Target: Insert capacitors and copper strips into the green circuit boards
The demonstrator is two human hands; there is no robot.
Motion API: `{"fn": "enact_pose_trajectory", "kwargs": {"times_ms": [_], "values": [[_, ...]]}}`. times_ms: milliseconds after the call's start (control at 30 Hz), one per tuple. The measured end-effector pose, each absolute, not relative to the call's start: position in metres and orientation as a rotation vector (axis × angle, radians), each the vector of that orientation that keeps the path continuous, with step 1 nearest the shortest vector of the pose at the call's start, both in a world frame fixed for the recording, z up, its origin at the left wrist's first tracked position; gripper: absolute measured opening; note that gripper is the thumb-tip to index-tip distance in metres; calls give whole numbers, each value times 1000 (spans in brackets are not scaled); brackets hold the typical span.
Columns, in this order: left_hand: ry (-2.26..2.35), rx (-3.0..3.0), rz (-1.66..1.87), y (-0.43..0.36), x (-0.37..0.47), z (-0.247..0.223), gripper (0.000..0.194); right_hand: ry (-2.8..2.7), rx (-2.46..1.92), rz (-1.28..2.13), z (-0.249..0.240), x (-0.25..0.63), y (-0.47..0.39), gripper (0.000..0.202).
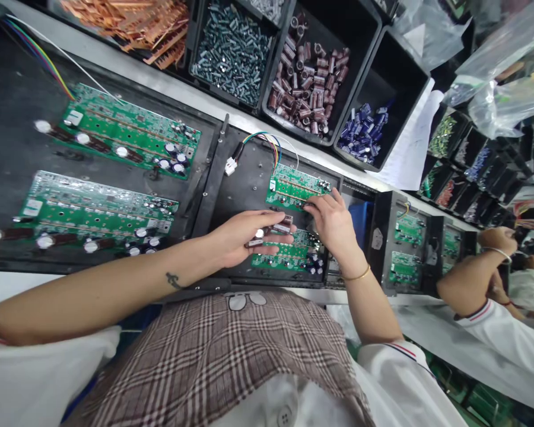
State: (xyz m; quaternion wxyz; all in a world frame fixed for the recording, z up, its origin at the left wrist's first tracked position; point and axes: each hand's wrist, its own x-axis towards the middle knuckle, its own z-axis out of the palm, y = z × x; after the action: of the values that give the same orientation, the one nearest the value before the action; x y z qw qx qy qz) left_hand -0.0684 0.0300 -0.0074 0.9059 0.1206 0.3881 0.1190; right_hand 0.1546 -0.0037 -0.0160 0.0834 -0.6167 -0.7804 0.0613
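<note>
Several brown cylindrical capacitors (282, 225) lie in my left hand (244, 237), between its thumb and curled fingers. This hand hovers over the lower green circuit board (285, 255) and partly covers it. My right hand (332, 220) is at the right part of the upper green circuit board (293, 184), its fingers bent and pinched together over the board's lower edge. What the right fingertips hold, if anything, is hidden. Coloured wires with a white connector (230, 166) run from the upper board's left end. Small dark blue capacitors (314, 263) stand on the lower board's right end.
Two larger-looking boards (129, 133) with capacitors lie on the black carrier at left. Behind stand black bins of copper-coloured strips (133, 24), small dark parts (231, 53), brown capacitors (311, 77) and blue capacitors (364, 131). A co-worker's arm (465, 279) is at right.
</note>
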Motion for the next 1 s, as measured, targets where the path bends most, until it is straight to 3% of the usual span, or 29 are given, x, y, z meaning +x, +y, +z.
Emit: {"fn": "enact_pose_trajectory", "kwargs": {"times_ms": [233,333,433,700,1000], "values": [[897,247,281,30,-70,-11,12,-2299,-1711,182,-13,151,-8,20],[842,258,316,29,-69,-10,12,-2201,-1716,316,6,132,-14,27],[790,246,307,28,-68,-11,9,-2218,-1697,439,16,115,-13,20],[818,114,307,30,-72,-15,15,-2281,-1784,286,-17,127,8,21],[787,262,305,26,-76,-14,12,-2339,-1687,256,-17,127,6,23]]}}
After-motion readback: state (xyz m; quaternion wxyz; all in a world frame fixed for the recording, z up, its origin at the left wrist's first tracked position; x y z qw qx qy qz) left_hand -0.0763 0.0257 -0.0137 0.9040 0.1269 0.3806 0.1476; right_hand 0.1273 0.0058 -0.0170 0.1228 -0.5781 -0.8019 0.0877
